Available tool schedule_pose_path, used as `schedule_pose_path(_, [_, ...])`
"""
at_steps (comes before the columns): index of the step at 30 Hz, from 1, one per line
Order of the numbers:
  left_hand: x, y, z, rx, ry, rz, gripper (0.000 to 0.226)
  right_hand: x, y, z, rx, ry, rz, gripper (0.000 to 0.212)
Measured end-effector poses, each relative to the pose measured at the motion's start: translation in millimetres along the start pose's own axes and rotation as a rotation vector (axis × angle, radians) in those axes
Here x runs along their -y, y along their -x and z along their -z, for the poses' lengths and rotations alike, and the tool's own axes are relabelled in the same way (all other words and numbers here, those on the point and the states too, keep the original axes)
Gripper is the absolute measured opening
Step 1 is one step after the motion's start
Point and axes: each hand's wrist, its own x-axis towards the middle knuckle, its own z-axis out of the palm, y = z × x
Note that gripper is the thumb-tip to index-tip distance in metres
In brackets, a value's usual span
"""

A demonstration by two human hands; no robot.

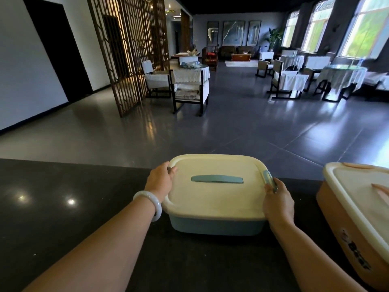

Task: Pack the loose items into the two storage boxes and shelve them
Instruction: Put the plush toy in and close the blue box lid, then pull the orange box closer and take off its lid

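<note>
Head view: blue box [216, 225] lies crosswise, both hands gripping its ends.

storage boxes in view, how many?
2. The blue box sits mid-counter, lid on, left hand and right hand gripping its sides. The orange box is at the right edge, partly cropped.

Both forearms are bare, with no sleeve showing up to the frame's lower edge. The left hand [160, 182] has a smooth, pale, milky white bangle [151, 204] round its wrist, thick and rounded, with a soft sheen, toward 7 o'clock from the hand. The right hand [278, 202] and its wrist wear nothing. The fingers [270, 187] carry no rings that show.
</note>
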Motion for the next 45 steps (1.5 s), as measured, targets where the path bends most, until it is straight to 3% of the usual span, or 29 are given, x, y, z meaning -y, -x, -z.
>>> schedule_pose_path(6, [-2.4,22.9,-4.7,0.03,-0.155,0.044,0.047,-3.0,10.3,14.2,0.127,0.042,0.006,0.044])
schedule_pose_path(10, [-12.8,57.2,-10.6,0.013,-0.434,-0.176,0.058,-16.7,34.7,55.1,0.26,0.161,0.041,0.044])
schedule_pose_path(15, [-71.6,107.8,-38.4,0.09,-0.377,-0.409,0.056,-29.9,57.0,141.9,0.066,0.329,0.282,0.034])
schedule_pose_path(20, [-140.2,159.1,-85.1,0.198,-0.212,-0.593,0.047,-61.5,46.8,227.4,-0.044,0.41,0.231,0.039])
schedule_pose_path(25, [-187.1,204.7,-141.4,0.411,-0.074,-0.466,0.05,-97.9,26.7,293.7,-0.165,0.459,0.078,0.058])
schedule_pose_path(30, [-232.2,229.2,-186.3,0.52,0.062,-0.247,0.06,-126.6,1.9,315.6,-0.098,0.513,-0.017,0.081])
schedule_pose_path(35, [-270.4,238.2,-217.8,0.472,0.297,-0.05,0.062,-130.3,-9.3,319.4,-0.066,0.313,-0.122,0.105])
schedule_pose_path(39, [-272.8,239.3,-237.9,0.458,0.398,0.069,0.045,-129.0,-17.6,326.8,-0.067,0.338,-0.165,0.119])
schedule_pose_path(42, [-270.2,241.1,-239.6,0.477,0.455,0.076,0.039,-129.2,-20.2,335.3,-0.038,0.371,-0.19,0.112])
schedule_pose_path(45, [-262.3,245.4,-229.0,0.503,0.502,0.086,0.041,-134.9,-17.5,345.6,-0.007,0.34,-0.159,0.072])
